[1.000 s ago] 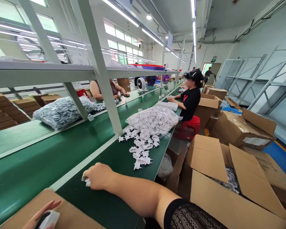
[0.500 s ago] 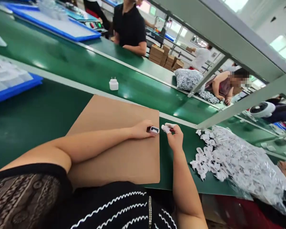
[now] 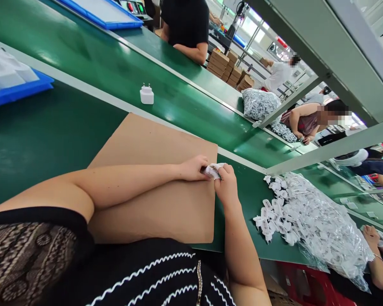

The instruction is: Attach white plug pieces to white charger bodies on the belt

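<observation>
My left hand (image 3: 194, 168) is closed around a white charger housing (image 3: 209, 171) above the right side of a brown cardboard sheet (image 3: 153, 204). Its open end points to the right, toward my other hand. White covers sit on fingertips of my right hand (image 3: 227, 182), which pinches that end of the housing. Whether a small part is also between those fingers is hidden. Nearest to the right hand lies a loose pile of white plug parts (image 3: 272, 212), spilling from a clear plastic bag (image 3: 325, 221).
A white plug adapter (image 3: 147, 94) stands prongs-up on the green conveyor belt (image 3: 98, 72) ahead. At left is a blue tray (image 3: 44, 86) with white pieces. A slanted metal post (image 3: 322, 146) rises at right. A co-worker's hand (image 3: 371, 238) is beside the bag.
My right hand has moved left and now meets the housing in my left hand; they were apart before. The adapter on the belt appears slightly farther left and higher as the view shifted.
</observation>
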`<state>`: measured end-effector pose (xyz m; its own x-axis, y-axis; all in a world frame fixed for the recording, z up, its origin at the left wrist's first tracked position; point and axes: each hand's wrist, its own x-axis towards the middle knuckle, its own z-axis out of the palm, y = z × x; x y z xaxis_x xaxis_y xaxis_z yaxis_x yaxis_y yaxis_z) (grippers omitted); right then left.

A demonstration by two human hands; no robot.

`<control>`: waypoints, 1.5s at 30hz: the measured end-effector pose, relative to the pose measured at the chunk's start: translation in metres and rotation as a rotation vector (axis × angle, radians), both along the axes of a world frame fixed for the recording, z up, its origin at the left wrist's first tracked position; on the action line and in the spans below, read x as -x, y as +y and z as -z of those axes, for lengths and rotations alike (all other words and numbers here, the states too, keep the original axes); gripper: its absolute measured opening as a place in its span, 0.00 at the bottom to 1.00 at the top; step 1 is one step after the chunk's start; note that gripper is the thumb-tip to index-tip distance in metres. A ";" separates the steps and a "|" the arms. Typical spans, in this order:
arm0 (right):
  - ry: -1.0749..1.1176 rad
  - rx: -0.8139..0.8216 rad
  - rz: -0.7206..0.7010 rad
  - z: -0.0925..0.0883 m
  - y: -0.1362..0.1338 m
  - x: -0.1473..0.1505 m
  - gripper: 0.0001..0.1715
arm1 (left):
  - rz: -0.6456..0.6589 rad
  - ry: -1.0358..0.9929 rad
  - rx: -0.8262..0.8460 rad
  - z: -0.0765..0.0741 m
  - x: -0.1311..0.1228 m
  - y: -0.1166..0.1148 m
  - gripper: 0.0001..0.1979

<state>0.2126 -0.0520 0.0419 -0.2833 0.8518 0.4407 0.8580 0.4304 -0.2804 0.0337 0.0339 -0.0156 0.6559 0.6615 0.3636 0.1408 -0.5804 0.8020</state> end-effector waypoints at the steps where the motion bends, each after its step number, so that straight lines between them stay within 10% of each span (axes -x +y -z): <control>1: -0.007 0.002 -0.008 -0.002 0.000 0.000 0.21 | 0.000 0.002 0.005 0.000 0.000 0.000 0.11; 23: 0.205 0.013 0.260 0.023 -0.009 0.021 0.23 | 0.027 0.099 0.062 -0.011 0.000 -0.004 0.18; 28: 0.700 0.091 0.436 0.046 0.006 0.015 0.28 | -0.198 0.216 0.150 -0.021 0.002 0.036 0.22; 33: 0.701 0.223 0.490 0.054 0.015 0.011 0.26 | -0.582 0.374 -0.014 -0.043 0.016 0.099 0.20; 45: 0.626 0.359 0.530 0.044 0.008 0.016 0.27 | -0.715 0.536 -0.282 -0.030 0.021 0.140 0.17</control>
<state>0.1967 -0.0440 -0.0016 0.3891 0.9189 0.0644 0.5641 -0.1824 -0.8053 0.0122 0.1736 0.0147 0.2542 0.9058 0.3389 0.8497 -0.3765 0.3692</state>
